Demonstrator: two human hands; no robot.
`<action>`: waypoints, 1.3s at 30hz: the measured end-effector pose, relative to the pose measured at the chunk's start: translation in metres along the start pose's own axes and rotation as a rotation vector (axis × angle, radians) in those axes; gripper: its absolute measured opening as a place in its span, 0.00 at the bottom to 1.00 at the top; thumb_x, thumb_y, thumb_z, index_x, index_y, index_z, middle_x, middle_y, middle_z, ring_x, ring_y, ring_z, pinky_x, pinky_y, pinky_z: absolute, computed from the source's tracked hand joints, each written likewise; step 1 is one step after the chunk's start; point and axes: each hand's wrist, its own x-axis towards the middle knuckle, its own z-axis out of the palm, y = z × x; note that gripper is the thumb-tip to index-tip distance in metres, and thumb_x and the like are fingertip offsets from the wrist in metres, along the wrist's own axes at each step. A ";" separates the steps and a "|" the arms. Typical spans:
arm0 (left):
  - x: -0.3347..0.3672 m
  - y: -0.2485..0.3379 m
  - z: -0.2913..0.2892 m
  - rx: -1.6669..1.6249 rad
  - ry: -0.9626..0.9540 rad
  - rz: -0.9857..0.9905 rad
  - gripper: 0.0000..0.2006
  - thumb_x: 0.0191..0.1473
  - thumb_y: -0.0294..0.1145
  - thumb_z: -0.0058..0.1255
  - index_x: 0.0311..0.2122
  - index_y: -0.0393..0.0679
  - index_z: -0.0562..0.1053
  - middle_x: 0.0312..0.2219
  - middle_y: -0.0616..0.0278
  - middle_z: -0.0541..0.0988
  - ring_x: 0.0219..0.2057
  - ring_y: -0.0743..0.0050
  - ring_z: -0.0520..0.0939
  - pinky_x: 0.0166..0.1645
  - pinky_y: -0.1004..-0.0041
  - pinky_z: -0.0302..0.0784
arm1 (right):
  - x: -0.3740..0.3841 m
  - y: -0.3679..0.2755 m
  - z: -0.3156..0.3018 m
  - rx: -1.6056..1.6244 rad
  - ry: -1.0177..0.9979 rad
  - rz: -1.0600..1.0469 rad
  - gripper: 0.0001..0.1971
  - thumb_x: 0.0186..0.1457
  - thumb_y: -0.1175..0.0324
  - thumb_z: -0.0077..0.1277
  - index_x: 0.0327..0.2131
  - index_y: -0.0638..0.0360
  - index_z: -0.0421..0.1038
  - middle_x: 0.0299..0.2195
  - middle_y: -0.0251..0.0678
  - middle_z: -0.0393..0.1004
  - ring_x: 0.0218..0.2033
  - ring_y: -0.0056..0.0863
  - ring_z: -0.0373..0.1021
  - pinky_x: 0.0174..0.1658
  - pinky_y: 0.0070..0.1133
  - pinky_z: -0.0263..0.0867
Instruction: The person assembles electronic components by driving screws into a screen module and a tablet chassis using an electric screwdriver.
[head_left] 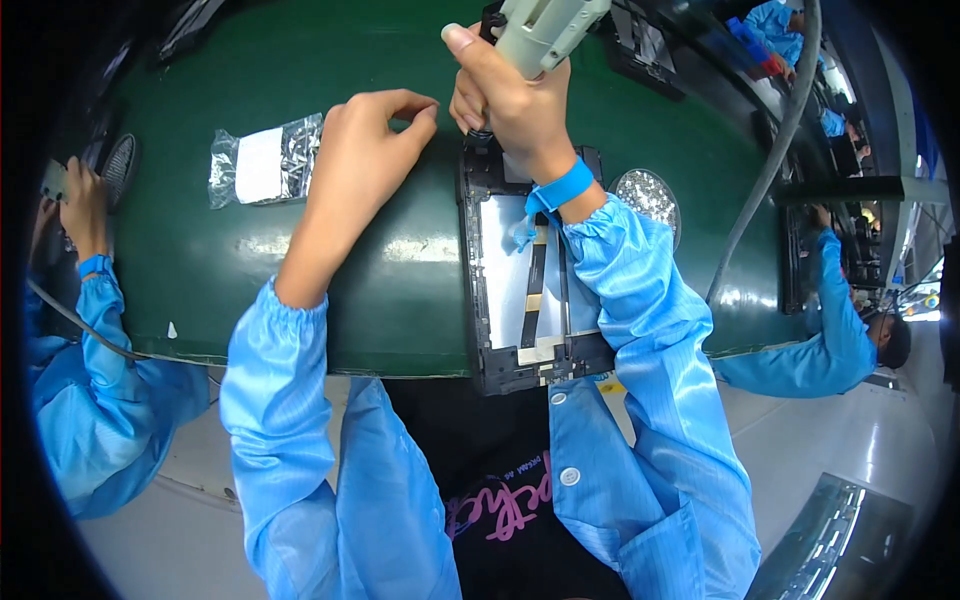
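Observation:
My right hand (518, 112), with a blue wrist strap (562, 188) at its wrist, is closed around a pale grey-green electric screwdriver (548, 38). The tool's upper end runs out of view, and its tip is hidden behind my fingers. Beneath that hand and forearm lies a black device frame (480, 330) with a silver panel (508, 265) and a dark strip across it, reaching past the table's near edge. To its left hovers my left hand (372, 135), thumb and forefinger pinched together; whatever they hold, if anything, is too small to see.
A clear bag (300, 160) of small metal parts with a white label lies left on the green table (400, 320). Right of the frame is a round dish (648, 200) of small shiny pieces. A grey cable (785, 140) hangs farther right. Co-workers in blue sit at both sides.

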 end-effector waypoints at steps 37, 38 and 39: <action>0.188 -0.005 0.067 0.873 0.222 0.672 0.27 0.48 0.49 0.63 0.44 0.35 0.77 0.49 0.51 0.74 0.54 0.49 0.72 0.50 0.66 0.73 | -0.063 -0.095 -0.231 0.002 0.464 -0.140 0.06 0.57 0.78 0.48 0.37 0.70 0.71 0.13 0.27 0.61 0.09 0.15 0.58 0.14 0.18 0.57; 0.189 0.010 0.080 0.641 0.206 0.674 0.24 0.49 0.47 0.62 0.43 0.36 0.77 0.46 0.51 0.75 0.51 0.50 0.73 0.49 0.65 0.73 | -0.065 -0.098 -0.231 -0.009 0.463 -0.132 0.06 0.58 0.78 0.48 0.38 0.71 0.71 0.13 0.27 0.61 0.10 0.15 0.58 0.14 0.18 0.57; 0.188 0.024 0.093 0.418 0.191 0.664 0.22 0.50 0.46 0.61 0.42 0.37 0.77 0.43 0.51 0.75 0.48 0.51 0.74 0.48 0.63 0.73 | -0.068 -0.099 -0.230 -0.014 0.454 -0.122 0.06 0.58 0.78 0.48 0.38 0.71 0.70 0.12 0.26 0.61 0.10 0.15 0.58 0.14 0.18 0.57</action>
